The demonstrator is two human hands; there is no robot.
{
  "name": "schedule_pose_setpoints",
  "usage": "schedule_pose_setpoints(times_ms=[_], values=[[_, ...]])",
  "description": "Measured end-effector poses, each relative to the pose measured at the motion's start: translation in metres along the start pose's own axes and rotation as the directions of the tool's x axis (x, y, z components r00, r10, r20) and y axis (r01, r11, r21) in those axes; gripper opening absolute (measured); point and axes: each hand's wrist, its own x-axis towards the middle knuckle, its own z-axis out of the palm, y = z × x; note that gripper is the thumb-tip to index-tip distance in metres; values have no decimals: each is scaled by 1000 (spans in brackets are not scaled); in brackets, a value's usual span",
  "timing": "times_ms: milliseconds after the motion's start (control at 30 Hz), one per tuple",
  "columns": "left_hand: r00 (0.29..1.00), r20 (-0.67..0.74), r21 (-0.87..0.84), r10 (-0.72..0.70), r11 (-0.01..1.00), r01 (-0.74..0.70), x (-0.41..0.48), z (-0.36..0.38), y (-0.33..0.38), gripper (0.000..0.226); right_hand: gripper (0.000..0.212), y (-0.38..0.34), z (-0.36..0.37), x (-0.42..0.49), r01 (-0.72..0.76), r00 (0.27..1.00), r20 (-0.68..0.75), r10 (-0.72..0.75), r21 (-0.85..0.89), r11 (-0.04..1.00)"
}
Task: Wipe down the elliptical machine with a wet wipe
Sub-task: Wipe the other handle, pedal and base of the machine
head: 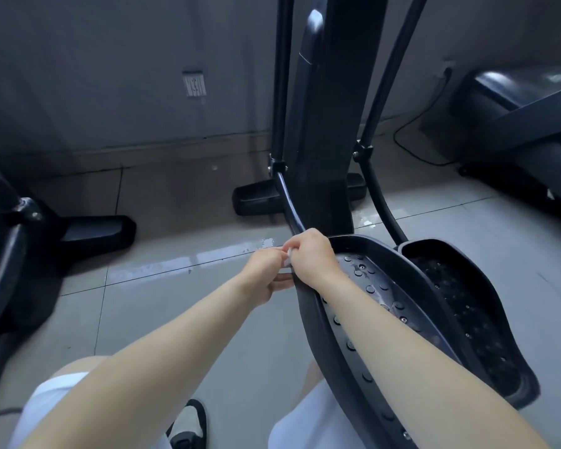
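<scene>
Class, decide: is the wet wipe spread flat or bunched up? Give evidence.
Bunched up: only a small white crumple of the wet wipe shows, pinched between the left hand and right hand at the pedal rim.

Bare floor (pixel 175 319) left of pedal (pixel 363 273); column (pixel 321 140) ahead.

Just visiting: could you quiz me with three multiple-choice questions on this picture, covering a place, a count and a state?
1. Where is the wet wipe?
A. on the floor
B. at the front rim of the near pedal
C. on a shoe

2. How many pedals show on this machine?
A. one
B. two
C. four

3. What is the right hand doing?
A. hanging idle
B. gripping the wipe
C. holding a bottle

1 B: white peeks out at that rim.
2 B: the far pedal lies beside the near one.
3 B: its fingers curl round the wipe.
</scene>
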Motion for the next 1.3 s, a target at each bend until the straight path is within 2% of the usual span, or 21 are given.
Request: schedule_pose_setpoints(times_ms=[67,233,467,633,700,767,867,1033,1300], values=[[1000,-17,-20,-5,1000,5,0,3,2,32,32,1,3,2,-12,1000,-24,13,28,1000],[999,-28,-58,-32,998,30,8,1,8,30,27,-8,0,12,-22,998,-61,20,-35,999],[999,11,-77,-48,996,49,22,-5,20,37,24,-9,8,45,-64,994,-86,66,30,997],[999,40,-151,-14,988,20,35,-5,21,45,28,-14,9,64,-88,988,-119,98,84,993],[997,69,-121,-17,992,25,31,-7,14,36,28,-16,6,65,-84,988,-125,95,89,992],[985,146,7,-89,996,89,21,-8,12,11,30,-19,3,62,-69,991,-111,77,75,995],[969,203,16,-141,990,141,20,-10,13,20,30,-24,0,53,-33,997,-71,35,25,999],[985,120,-84,-125,987,136,35,-4,18,24,32,-24,-1,41,29,998,-47,-30,-32,999],[971,144,-85,-188,976,202,42,-12,37,14,28,-22,-5,31,83,993,-77,-89,-86,993]])
